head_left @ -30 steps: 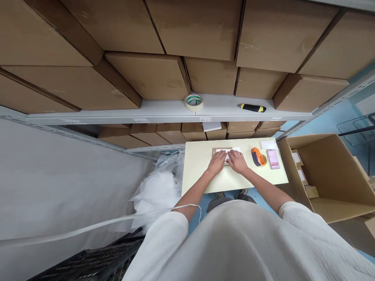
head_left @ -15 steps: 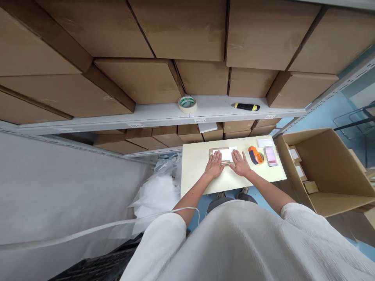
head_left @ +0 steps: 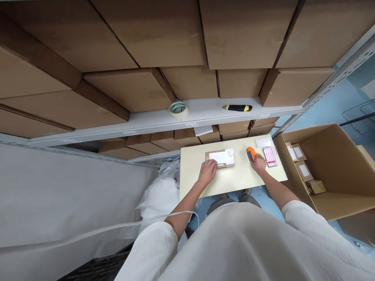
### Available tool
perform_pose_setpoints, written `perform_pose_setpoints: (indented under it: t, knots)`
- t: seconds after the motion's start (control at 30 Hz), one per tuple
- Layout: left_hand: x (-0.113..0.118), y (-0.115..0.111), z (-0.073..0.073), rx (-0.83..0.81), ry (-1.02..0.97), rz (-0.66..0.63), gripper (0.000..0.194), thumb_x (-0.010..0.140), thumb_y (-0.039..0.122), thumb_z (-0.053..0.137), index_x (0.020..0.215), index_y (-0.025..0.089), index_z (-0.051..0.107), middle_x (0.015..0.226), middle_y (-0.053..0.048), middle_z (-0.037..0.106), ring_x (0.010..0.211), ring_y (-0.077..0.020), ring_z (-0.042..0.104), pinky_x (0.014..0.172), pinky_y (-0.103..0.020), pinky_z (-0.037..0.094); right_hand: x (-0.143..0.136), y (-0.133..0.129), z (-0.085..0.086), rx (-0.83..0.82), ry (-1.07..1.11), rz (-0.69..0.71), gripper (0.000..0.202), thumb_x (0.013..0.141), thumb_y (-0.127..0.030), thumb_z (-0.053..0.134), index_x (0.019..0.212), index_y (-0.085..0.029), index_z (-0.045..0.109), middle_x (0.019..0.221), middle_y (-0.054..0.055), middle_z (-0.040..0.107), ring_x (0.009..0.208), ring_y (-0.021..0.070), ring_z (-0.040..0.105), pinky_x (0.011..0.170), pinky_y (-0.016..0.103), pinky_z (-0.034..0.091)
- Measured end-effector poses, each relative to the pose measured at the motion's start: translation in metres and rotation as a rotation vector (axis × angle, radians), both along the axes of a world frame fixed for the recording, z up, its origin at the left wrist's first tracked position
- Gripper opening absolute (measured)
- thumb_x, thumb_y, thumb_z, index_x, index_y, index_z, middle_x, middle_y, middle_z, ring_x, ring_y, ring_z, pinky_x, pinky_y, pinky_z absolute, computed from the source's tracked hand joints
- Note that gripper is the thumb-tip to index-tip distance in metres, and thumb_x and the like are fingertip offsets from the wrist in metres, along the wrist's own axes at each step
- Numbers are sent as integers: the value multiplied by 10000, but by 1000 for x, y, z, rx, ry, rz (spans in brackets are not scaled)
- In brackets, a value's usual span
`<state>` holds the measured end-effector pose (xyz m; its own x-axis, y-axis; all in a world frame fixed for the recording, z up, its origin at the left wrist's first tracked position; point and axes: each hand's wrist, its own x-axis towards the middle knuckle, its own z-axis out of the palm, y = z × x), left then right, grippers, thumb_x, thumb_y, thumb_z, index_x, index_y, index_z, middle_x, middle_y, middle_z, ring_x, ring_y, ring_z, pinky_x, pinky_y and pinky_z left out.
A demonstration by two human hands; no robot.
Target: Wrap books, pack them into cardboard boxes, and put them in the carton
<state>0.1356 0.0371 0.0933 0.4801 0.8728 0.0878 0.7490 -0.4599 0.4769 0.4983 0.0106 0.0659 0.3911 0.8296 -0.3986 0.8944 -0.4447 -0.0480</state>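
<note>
A small cardboard box [head_left: 219, 158] with a white label on its top lies on the cream tabletop [head_left: 234, 177]. My left hand [head_left: 208, 171] is at the box's near left corner, fingers bent over its front edge. To the right, my right hand [head_left: 259, 164] is closed around an orange tape dispenser [head_left: 251, 153], which still lies on or just above the table; the hand covers its tape roll. Beside that hand is a pink-screened phone [head_left: 269, 156], partly pixelated. Behind the phone sits a white stack of paper or labels [head_left: 263, 143].
A large open carton [head_left: 345, 171] holding several small labelled boxes stands right of the table. On the shelf [head_left: 205, 111] ahead lie a masking tape roll [head_left: 178, 109] and a utility knife [head_left: 238, 107], below stacked cartons [head_left: 175, 35]. White plastic sheeting [head_left: 158, 195] is heaped at the left.
My right hand has left the box, moved right and taken hold of the tape dispenser. My left hand has slid from the label to the box's near left edge. The view has shifted slightly.
</note>
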Motion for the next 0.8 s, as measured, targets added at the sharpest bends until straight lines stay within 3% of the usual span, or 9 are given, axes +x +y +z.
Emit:
perform_pose_setpoints:
  t: [0.17, 0.3, 0.4, 0.53, 0.67, 0.8]
  knots:
    - [-1, -2, 1, -44, 38, 16, 333, 1057, 174, 457, 1253, 255, 713, 1344, -103, 735, 1297, -292, 647, 1104, -479, 491, -2, 0, 4, -12, 20, 7, 355, 1033, -268, 518, 1315, -179, 714, 1189, 168, 710, 1218, 330, 589, 974, 431, 357]
    - [-1, 1, 1, -72, 57, 19, 346, 1032, 160, 465, 1255, 246, 714, 1348, -111, 730, 1302, -300, 643, 1107, -491, 493, -4, -7, 28, 80, 4, 97, 366, 1046, -299, 500, 1272, -155, 749, 1279, 192, 713, 1247, 354, 578, 990, 447, 354]
    - [0, 2, 2, -83, 58, 21, 353, 1030, 158, 454, 1249, 244, 717, 1344, -112, 728, 1284, -300, 651, 1103, -498, 502, -14, -6, 64, 280, 41, 238, 398, 1063, -356, 482, 1270, -165, 763, 1298, 193, 723, 1200, 367, 571, 967, 462, 357]
    - [0, 2, 2, -88, 56, 25, 363, 1009, 135, 459, 1230, 244, 725, 1322, -114, 731, 1256, -297, 664, 1082, -495, 523, -45, 21, 133, 611, 138, 516, 417, 1084, -437, 469, 1285, -218, 760, 1280, 175, 725, 1140, 368, 527, 960, 487, 348]
    - [-2, 1, 5, -92, 49, 7, 372, 993, 124, 482, 1244, 243, 729, 1350, -118, 724, 1298, -300, 653, 1097, -500, 527, -88, 79, 200, 768, 104, 680, 457, 1089, -438, 467, 1443, -249, 688, 1316, 167, 681, 1197, 386, 459, 1005, 527, 315]
    - [-5, -1, 7, -94, 36, -21, 380, 986, 106, 495, 1252, 249, 725, 1385, -107, 712, 1343, -289, 634, 1131, -489, 512, -124, 147, 240, 801, 37, 764, 499, 1095, -425, 467, 1499, -198, 650, 1330, 195, 645, 1243, 400, 409, 1034, 548, 290]
